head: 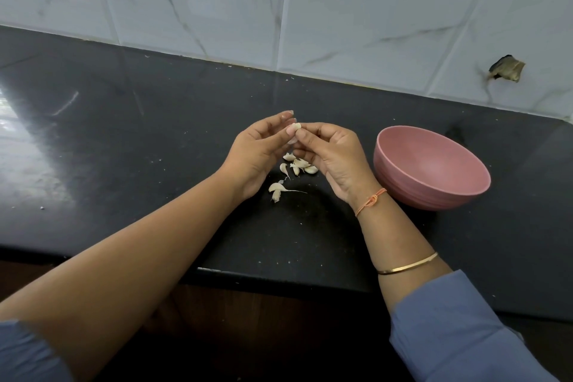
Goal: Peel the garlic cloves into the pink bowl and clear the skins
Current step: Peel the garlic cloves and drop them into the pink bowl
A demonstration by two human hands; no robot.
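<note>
garlic clove (297, 126) was pinched between the fingertips of left hand (259, 149) and right hand (333, 158), over the black counter (139, 139), loose cloves (299, 164) lay at 6 o'clock under it, pink bowl (400, 186) stood at 3 o'clock near the right hand

Left of your left hand (257, 149), the dark counter (124, 133) runs open to the frame edge, so you have broad room there. The right side is tighter: the pink bowl (434, 192) stands just beside your right hand (331, 155), its near rim close to the wrist and its mouth open from above. Both hands meet over the middle, pinching one clove (296, 126). Right under them, loose garlic cloves (299, 164) lie scattered on the counter, a few trailing toward you. Beyond your fingertips an open strip of counter runs to the tiled wall (341, 9), which closes the far side. Your forearms cross the counter's front edge.
</note>
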